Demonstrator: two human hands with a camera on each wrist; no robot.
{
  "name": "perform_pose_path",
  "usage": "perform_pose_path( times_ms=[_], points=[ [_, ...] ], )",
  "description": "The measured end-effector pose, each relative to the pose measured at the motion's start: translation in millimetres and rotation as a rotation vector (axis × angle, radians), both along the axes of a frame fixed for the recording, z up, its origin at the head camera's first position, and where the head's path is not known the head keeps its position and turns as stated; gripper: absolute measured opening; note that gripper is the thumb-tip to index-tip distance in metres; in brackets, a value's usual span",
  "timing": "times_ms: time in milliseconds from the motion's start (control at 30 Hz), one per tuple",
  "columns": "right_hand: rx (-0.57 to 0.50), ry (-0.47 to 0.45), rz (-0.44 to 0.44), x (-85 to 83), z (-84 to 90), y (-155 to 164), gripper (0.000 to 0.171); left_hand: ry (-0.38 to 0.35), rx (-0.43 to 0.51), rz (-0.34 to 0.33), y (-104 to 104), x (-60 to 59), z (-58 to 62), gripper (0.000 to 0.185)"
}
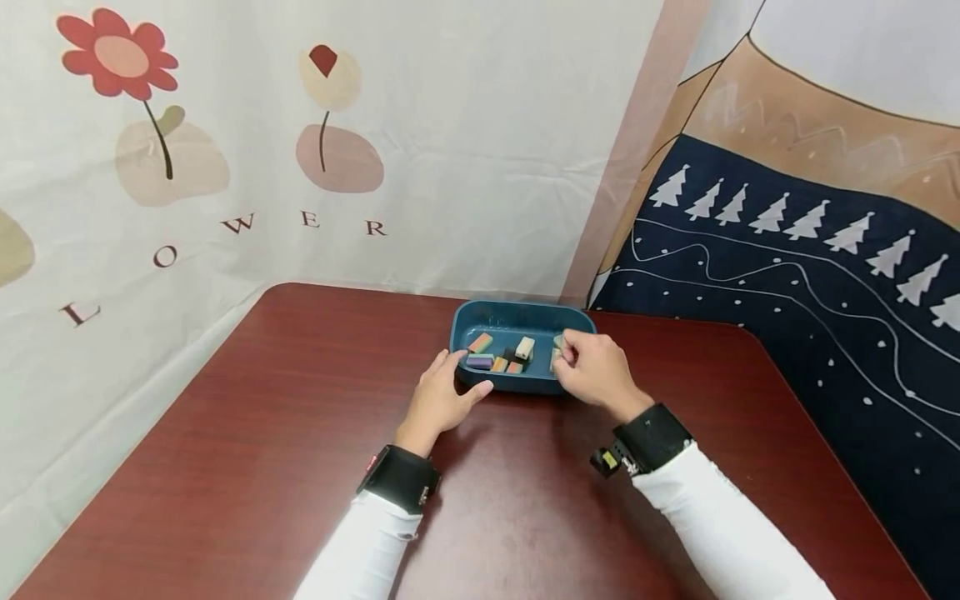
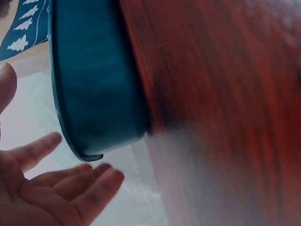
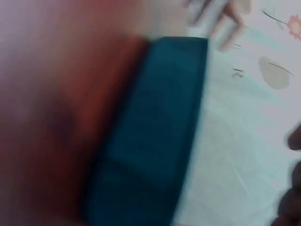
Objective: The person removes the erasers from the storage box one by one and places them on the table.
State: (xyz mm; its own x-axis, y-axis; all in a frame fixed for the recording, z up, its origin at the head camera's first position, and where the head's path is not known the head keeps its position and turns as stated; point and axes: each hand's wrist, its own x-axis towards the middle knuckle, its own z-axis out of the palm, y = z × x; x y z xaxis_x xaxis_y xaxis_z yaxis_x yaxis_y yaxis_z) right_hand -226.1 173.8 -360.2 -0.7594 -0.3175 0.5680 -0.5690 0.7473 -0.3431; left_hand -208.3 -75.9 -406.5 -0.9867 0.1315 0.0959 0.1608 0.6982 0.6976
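1. The teal tray (image 1: 517, 321) sits on the dark red table (image 1: 300, 467), just right of centre in the head view, near the far edge where the two wall hangings meet. Small blocks lie loose in it: a striped one (image 1: 480, 362), a cream one (image 1: 525, 347), an orange-and-green one (image 1: 481, 342) and a few more.

2. The left hand (image 1: 442, 398) rests against the tray's near-left corner, fingers straight and relaxed, thumb along the front wall; it grasps nothing.

3. The right hand (image 1: 596, 371) is at the tray's right end, fingers curled over the rim and pinching a pale block (image 1: 557, 360) that is mostly hidden behind them.

4. Handling, as a judgement: the blocks look light, stiff and smooth, like erasers or chalk, small enough for a fingertip pinch across the short sides. The tray looks like thin, rigid plastic, light enough to slide on the polished table if nudged, so a steadying hand on its wall makes sense.

5. Only the head view shows the tray's contents and both hands together. The left wrist view shows the tray's outer wall (image 2: 94, 94) and lip from beside it, with open fingers (image 2: 70, 188) apart from the corner. The right wrist view is blurred: only the teal wall (image 3: 155, 132) and tabletop read; the grip does not.
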Motion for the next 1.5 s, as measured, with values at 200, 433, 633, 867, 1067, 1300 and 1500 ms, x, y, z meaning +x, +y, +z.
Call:
perform_pose_path(
  times_ms=[200,433,633,867,1067,1300,1500],
  points=[
    [0.128,-0.238,0.025,-31.1,23.8,-5.1,0.019,-0.064,0.062,-0.011,-4.6,-5.1,1.9,0.067],
    [0.221,-0.409,0.076,-56.8,24.4,-11.1,0.006,-0.120,0.172,-0.051,-10.2,-6.3,1.9,0.062],
    [0.336,-0.521,0.153,-76.8,20.6,-16.3,0.015,-0.164,0.202,-0.068,-13.4,-4.3,2.0,0.063],
    [0.562,-0.678,0.133,-98.5,21.4,-28.4,0.036,-0.151,0.183,-0.080,-14.7,-4.0,-0.1,0.063],
    [0.671,-0.803,0.110,-108.0,18.7,-37.9,0.046,-0.146,0.181,-0.097,-13.8,-4.5,-1.2,0.063],
    [0.750,-0.864,0.094,-112.6,13.7,-47.0,0.049,-0.150,0.182,-0.113,-12.7,-5.0,-3.1,0.063],
    [0.839,-0.843,0.051,-117.8,16.7,-55.3,0.048,-0.140,0.173,-0.105,-14.1,-6.2,-1.5,0.061]
  ],
)
